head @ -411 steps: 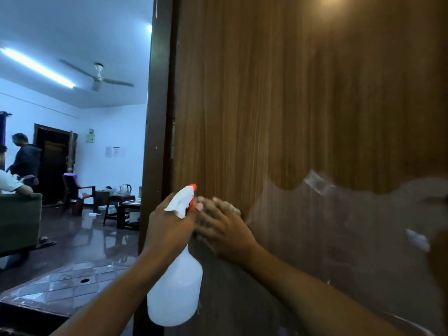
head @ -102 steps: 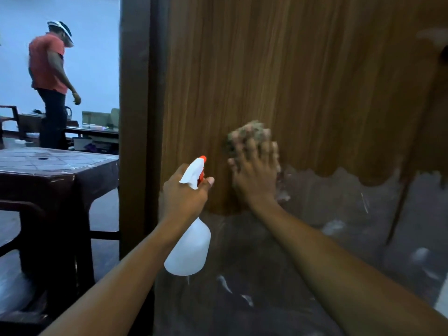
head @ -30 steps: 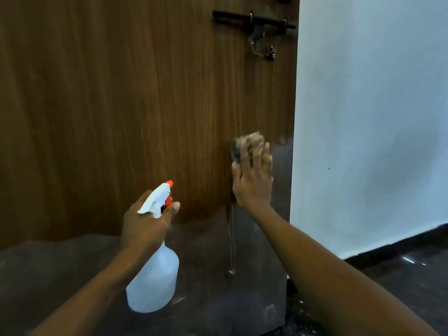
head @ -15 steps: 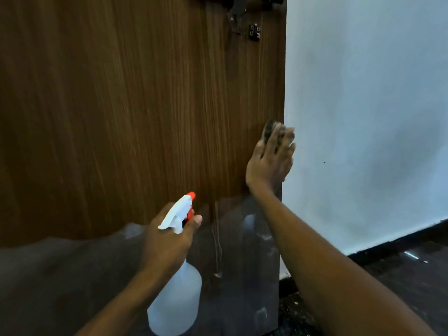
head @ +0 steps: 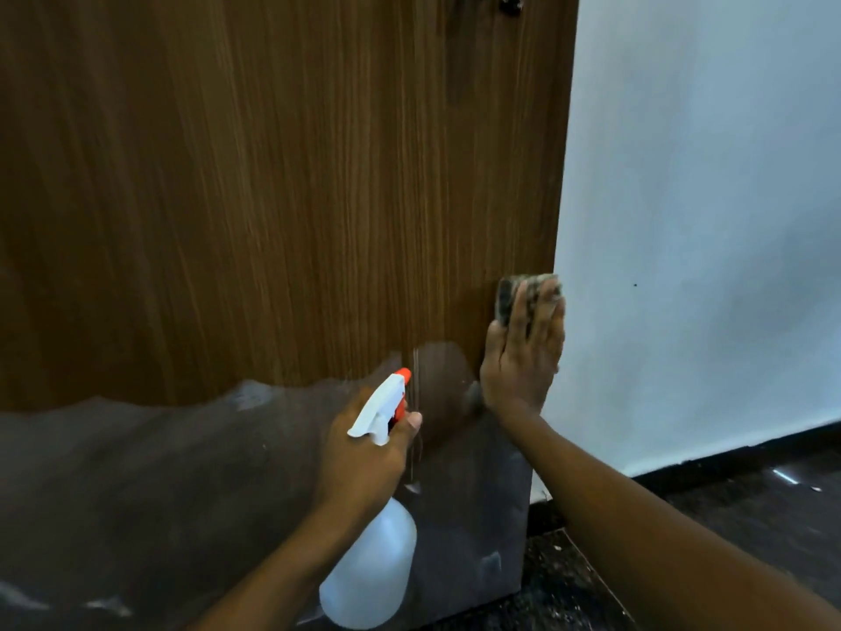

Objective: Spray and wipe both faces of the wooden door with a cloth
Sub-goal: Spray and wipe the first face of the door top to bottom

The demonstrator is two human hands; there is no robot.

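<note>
The brown wooden door [head: 273,184] fills the left and middle of the view, its lower part covered by a torn, cloudy plastic film [head: 136,471]. My right hand [head: 523,352] presses a mottled grey cloth [head: 512,296] flat against the door close to its right edge. My left hand [head: 364,453] grips the neck of a white spray bottle [head: 371,567] with an orange nozzle, its tip pointing at the door. A thin drip line runs down the wood just beside the nozzle.
A pale wall [head: 705,220] stands right of the door edge, with a dark skirting strip and dark glossy floor [head: 751,516] below. A bit of door hardware [head: 509,2] shows at the top edge.
My right hand has slid the cloth down along the door's right edge. The left hand with the bottle has stayed near the film line as the view shifted.
</note>
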